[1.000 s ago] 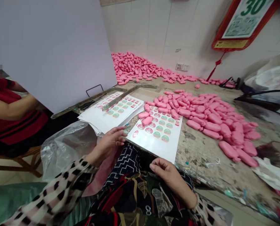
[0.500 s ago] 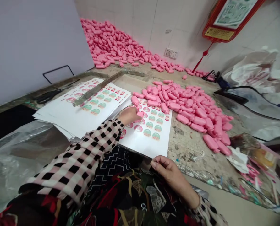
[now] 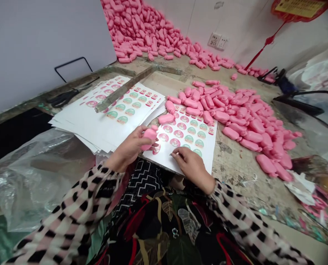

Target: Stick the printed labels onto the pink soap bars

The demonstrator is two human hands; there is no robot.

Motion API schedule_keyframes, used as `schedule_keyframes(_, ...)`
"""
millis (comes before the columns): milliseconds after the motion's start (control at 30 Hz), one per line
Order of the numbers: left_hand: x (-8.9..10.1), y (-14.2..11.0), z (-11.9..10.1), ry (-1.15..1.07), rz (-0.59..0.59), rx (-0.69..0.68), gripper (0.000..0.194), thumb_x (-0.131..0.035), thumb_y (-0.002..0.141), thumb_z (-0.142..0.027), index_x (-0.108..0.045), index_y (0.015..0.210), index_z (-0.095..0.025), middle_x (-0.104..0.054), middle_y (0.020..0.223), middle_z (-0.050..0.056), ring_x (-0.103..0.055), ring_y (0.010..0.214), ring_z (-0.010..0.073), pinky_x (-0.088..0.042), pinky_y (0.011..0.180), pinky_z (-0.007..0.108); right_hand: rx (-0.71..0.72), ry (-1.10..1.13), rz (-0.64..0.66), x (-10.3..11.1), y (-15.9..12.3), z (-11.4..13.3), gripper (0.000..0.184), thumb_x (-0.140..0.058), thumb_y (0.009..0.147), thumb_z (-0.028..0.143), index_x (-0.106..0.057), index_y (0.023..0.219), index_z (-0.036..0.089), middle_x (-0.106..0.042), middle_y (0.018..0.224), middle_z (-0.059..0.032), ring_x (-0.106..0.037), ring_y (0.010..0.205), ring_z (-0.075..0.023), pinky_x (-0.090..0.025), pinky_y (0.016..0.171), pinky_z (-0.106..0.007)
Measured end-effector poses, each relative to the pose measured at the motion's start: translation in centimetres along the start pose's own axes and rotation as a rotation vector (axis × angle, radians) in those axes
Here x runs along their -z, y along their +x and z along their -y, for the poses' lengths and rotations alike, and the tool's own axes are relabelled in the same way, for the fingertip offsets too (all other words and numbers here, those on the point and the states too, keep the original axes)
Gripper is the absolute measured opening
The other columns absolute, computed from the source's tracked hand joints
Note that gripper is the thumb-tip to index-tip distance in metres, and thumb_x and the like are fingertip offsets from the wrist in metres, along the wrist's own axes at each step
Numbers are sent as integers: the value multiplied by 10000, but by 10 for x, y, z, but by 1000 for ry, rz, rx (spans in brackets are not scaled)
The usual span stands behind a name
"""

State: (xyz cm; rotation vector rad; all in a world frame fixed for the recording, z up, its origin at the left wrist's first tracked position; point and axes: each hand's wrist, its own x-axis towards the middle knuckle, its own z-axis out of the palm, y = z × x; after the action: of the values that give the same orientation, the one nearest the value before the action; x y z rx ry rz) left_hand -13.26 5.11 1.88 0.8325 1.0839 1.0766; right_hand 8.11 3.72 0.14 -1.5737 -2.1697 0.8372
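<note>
My left hand [image 3: 130, 147] grips a small pink bottle-shaped piece [image 3: 149, 137] between thumb and fingers, just above the near left corner of a sticker sheet [image 3: 164, 162]. Rows of round pink and green stickers are printed on that sheet. Over its front edge, my right hand [image 3: 188, 163] is closed in a pinch; whatever its fingertips may hold is too small to make out. Another pink piece [image 3: 166, 118] lies on the sheet's left side. A heap of the same pieces [image 3: 243, 117] covers the sheet's far edge and spreads right.
More sheets are stacked [image 3: 78, 121] to the left, under a flat metal bar [image 3: 127, 87]. Black scissors [image 3: 63, 97] lie beside them. A large pink pile [image 3: 147, 33] rests against the wall, next to a grey panel [image 3: 48, 36]. A clear plastic bag [image 3: 42, 176] hangs at the front left.
My left hand reached onto the sheet, took a pink piece and drew it back toward me. My right hand moved up from my lap to the sheet, its fingers pinched.
</note>
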Motion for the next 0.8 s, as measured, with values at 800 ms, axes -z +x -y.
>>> schedule_keyframes(800,3,-50,84,1340,14,-383,535,-454,831,-130,-407,1353,-239,-169,1522,71,-443,1239,254,-408,999,391,106,-524,-37,-23,36,26,251,-386,927,359,-600,923,230,-602,901,-34,-560,819,-165,-328,621,-277)
